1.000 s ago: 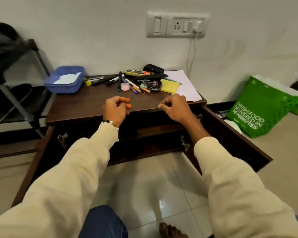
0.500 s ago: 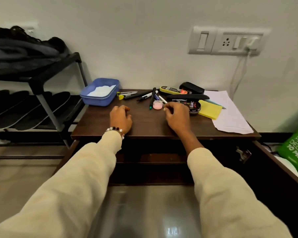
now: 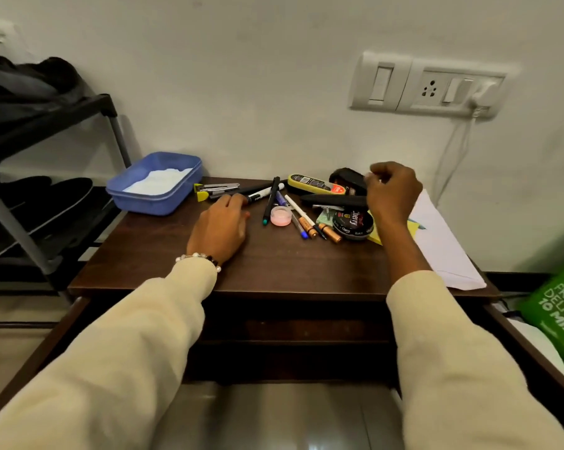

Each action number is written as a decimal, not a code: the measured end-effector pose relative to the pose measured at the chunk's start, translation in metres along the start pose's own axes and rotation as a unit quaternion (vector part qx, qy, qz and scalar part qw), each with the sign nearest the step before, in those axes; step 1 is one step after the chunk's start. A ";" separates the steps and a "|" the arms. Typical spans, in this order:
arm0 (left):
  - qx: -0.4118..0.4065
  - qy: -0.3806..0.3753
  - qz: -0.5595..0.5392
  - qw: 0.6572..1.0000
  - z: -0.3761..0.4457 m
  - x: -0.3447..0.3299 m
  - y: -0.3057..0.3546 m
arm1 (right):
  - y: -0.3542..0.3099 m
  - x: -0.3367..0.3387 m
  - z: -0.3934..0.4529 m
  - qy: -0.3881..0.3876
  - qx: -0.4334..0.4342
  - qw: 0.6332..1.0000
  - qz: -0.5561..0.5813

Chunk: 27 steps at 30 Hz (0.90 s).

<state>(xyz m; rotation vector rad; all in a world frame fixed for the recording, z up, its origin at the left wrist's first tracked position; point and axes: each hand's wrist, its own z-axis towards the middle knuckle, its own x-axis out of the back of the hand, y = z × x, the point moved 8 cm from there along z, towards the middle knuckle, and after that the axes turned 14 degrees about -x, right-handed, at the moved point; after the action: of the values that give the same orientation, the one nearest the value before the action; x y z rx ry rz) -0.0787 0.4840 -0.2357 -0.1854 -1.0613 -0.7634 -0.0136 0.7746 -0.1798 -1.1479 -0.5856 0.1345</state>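
Left hand (image 3: 220,228) flat on table (image 3: 164,254), fingers relaxed, tips touching marker (image 3: 265,193). Marker lies mid-far on top; long axis runs near-left to far-right, dark cap toward hand. Right hand (image 3: 392,193) hovers over black case (image 3: 347,178), far right of clutter, fingers curled. Pinching anything? Can't tell. Risk: careless nudge rolls marker into pens (image 3: 271,203); right wrist drops, batteries (image 3: 330,232) scatter.

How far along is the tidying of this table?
Barely started. Done: nothing clear; the blue tray holds only white paper. In hand: the left hand touches a marker; the right hand hovers, fingers curled, over the black case. To do: pens, batteries, pink tub and polish tin lie loose.
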 end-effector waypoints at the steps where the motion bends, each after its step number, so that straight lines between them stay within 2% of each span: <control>1: 0.003 0.006 -0.001 1.000 0.003 -0.001 0.000 | 0.009 0.002 0.008 -0.007 -0.022 1.000 -0.020; 7: 0.015 0.019 0.007 1.000 0.019 -0.010 -0.002 | 0.033 -0.023 0.040 -0.124 -0.091 0.982 -0.111; 11: 0.022 0.028 0.001 0.999 0.022 -0.012 -0.005 | 0.028 -0.043 0.047 -0.205 -0.093 0.952 -0.208; 13: 0.018 0.031 0.003 0.999 0.022 -0.012 -0.005 | 0.027 -0.050 0.048 -0.230 -0.099 0.944 -0.216; 20: -0.004 0.052 -0.004 0.999 0.026 -0.010 -0.001 | 0.022 -0.043 0.046 -0.173 -0.043 0.958 -0.223; 22: -0.003 0.066 0.003 0.998 0.030 -0.009 0.001 | 0.022 -0.036 0.047 -0.143 -0.043 0.975 -0.162; 25: 0.004 0.093 0.002 0.996 0.056 -0.003 0.011 | 0.020 -0.021 0.047 -0.112 -0.097 0.989 -0.014; 27: -0.013 0.064 0.001 0.998 0.088 -0.007 0.023 | 0.023 -0.015 0.048 -0.102 -0.133 0.985 0.053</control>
<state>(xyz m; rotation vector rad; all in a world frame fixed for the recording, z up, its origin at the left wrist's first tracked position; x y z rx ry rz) -0.1287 0.5467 -0.1926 -0.1582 -0.9305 -0.7768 -0.0455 0.8173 -0.1921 -1.4355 -0.7388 0.2736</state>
